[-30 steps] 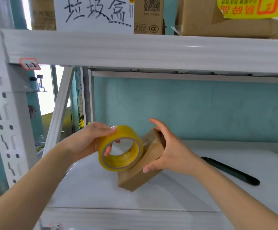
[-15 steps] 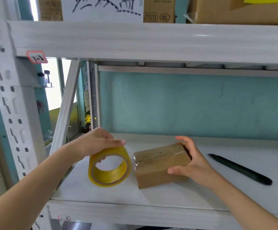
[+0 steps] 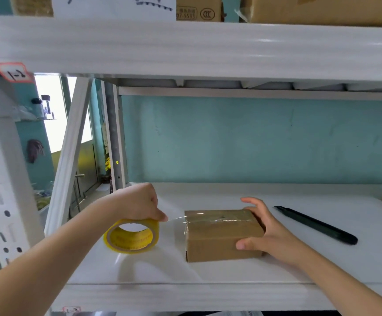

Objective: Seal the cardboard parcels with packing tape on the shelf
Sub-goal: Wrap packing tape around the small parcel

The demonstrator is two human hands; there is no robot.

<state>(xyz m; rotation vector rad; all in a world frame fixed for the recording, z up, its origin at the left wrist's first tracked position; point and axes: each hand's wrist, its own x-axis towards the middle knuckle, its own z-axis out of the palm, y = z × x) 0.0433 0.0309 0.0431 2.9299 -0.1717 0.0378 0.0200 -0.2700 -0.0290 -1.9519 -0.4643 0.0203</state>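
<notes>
Box [image 3: 223, 236] flat on shelf [image 3: 185, 295], near front edge. R hand [image 3: 270, 233] fingers curled round its right end, prob to pin it vs pull. L hand [image 3: 137, 204] grips tape roll [image 3: 132, 236] from top, just left of box, strip [image 3: 176, 218] stretched taut betw roll and box lid so it lays flat.

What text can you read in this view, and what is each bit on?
"1-" plus an unclear digit: red-bordered tag on the rack upright.
"CCC" and "07-5531", cut off: cardboard box on the upper shelf.
Handwriting on the white sheet: cropped, unreadable.
Print on the tape roll core: blurred.
Lower tag: blurred.
</notes>
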